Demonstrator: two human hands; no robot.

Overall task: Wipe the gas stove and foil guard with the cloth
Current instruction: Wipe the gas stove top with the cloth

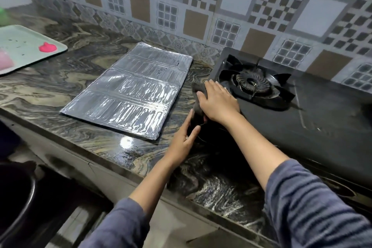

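A black glass gas stove (314, 110) stands on the marble counter at the right, its burner (251, 83) and pan support showing. My right hand (218, 101) presses a dark grey cloth (198, 94) against the stove's left edge, fingers curled over the cloth. Below it, my left hand (186, 137) holds the stove's front-left corner with the fingers wrapped against the side. The silver foil guard (128, 91) lies folded flat on the counter to the left of the stove, touched by neither hand.
A pale green tray (26, 46) with pink items sits at the far left of the marbled counter (60, 90). A patterned tile wall runs behind. A dark bucket (18, 193) stands below the counter edge at lower left.
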